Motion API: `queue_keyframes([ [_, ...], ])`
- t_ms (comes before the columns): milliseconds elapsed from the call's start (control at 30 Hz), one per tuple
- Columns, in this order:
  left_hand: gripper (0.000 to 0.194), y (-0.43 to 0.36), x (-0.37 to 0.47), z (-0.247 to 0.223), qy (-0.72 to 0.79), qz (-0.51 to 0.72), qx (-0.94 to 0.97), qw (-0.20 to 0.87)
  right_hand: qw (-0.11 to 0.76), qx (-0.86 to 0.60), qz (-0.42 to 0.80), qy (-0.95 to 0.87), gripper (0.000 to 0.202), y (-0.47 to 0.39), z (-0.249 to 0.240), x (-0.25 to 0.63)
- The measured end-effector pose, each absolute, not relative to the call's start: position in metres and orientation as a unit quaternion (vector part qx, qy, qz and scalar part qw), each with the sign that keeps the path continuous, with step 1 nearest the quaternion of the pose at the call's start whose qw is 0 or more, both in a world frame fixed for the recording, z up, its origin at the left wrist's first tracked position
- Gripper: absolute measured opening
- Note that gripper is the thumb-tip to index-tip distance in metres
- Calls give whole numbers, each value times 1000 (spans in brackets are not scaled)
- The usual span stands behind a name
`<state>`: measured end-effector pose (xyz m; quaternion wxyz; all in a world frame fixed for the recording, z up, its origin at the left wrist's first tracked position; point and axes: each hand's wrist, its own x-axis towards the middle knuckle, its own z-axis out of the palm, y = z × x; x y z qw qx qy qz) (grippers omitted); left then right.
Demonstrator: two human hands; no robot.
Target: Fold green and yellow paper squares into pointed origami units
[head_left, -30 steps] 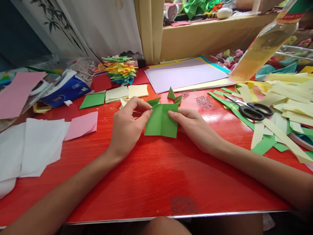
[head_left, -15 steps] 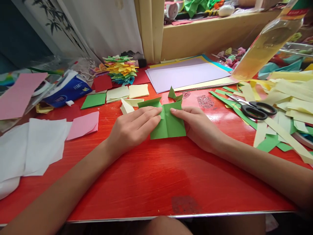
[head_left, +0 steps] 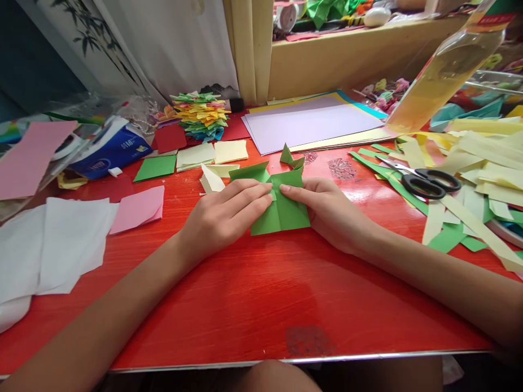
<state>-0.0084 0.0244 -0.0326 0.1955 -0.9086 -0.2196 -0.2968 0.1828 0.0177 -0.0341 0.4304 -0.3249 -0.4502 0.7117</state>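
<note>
A creased green paper square (head_left: 281, 215) is held between my two hands, just above the red table (head_left: 229, 310). My left hand (head_left: 229, 212) lies over its left part, fingers together across the paper and thumb hidden. My right hand (head_left: 322, 209) pinches the right side, thumb on top and the other fingers behind. A vertical crease runs down the middle of the sheet. Behind it stand a folded green paper piece (head_left: 291, 159) and, near my left knuckles, a folded cream paper piece (head_left: 213, 178).
Black-handled scissors (head_left: 427, 182) rest among paper strips (head_left: 482, 158) at right, near a tilted bottle (head_left: 445, 76). Large lilac sheets (head_left: 310, 128) lie at the back. Left are a folded-paper stack (head_left: 202, 117), pink paper (head_left: 139, 209), white tissues (head_left: 73, 242) and a blue packet (head_left: 110, 149).
My left fingertips and right thumb have shifted slightly closer together over the paper's middle. The green paper is still in both hands; the surrounding things stay in place.
</note>
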Motion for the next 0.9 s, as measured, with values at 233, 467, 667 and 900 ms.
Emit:
queue_keyframes([
  [233,23,26,-8,-32,-211,-300,-912,184,425,-304,726,-447,20,18,-34,184],
  [467,7,21,1,-27,-283,-345,-893,58,415,-344,684,-492,10,16,-33,185],
  [667,11,18,12,-19,-400,-402,-812,-136,408,-354,624,-564,8,15,-30,184],
  [900,5,18,15,-23,-400,-421,-768,-270,390,-347,580,-624,11,13,-30,183],
])
